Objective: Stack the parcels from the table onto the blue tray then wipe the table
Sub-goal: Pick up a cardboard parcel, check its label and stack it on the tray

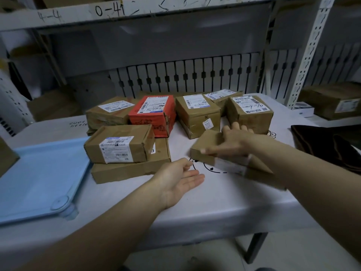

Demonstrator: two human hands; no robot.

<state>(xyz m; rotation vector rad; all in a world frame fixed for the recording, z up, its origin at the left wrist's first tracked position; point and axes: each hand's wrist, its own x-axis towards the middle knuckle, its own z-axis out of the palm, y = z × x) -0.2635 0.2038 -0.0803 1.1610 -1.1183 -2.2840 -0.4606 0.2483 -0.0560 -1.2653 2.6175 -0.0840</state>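
Note:
My right hand (232,142) grips a small brown parcel (209,147), tilted and lifted just above the table, right of centre. My left hand (179,178) is open, palm up, just left of and below that parcel, not touching it. Several brown parcels and one red parcel (154,112) sit at the back of the white table (214,202). A labelled brown parcel (119,143) lies on a flat brown box (129,169). The blue tray (43,177) lies at the left with no parcel on it.
A dark folded cloth (324,145) lies at the table's right edge. Metal shelving (308,55) with cardboard boxes stands behind and to the right. A brown box corner (7,155) overlaps the tray's left side. The table's front edge is near me.

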